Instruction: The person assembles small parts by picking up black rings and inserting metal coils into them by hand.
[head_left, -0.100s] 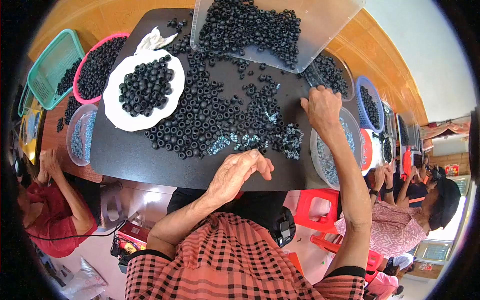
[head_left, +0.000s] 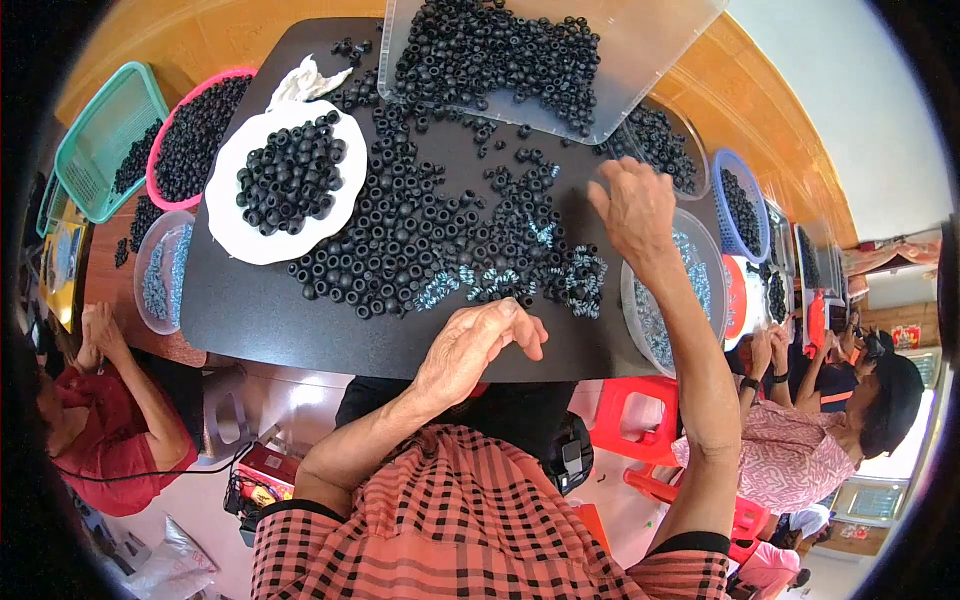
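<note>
My right hand (head_left: 637,208) is raised over the far edge of the round tub of small pale-blue pieces (head_left: 672,290). Its thumb stands apart from the bent fingers, and nothing shows in it. My left hand (head_left: 485,345) hovers at the table's near edge with fingers curled in; whatever they may hold is hidden. Just beyond it lie small blue-and-white striped pieces (head_left: 437,290), with another cluster (head_left: 583,280) to the right. Black round parts with holes (head_left: 385,240) are spread across the dark table (head_left: 250,315). A white scalloped plate (head_left: 225,215) bears a heap of them at the left.
A clear bin (head_left: 640,60) of black parts is at the far side, a clear round container (head_left: 697,165) beside it. Left are a pink-rimmed basket (head_left: 155,165), a green basket (head_left: 85,185) and a tub (head_left: 150,245). A blue basket (head_left: 718,195) stands right. People sit on both sides.
My right hand has shifted a little away from me and to the left, and its thumb and fingers have lifted. My left hand stays where it was.
</note>
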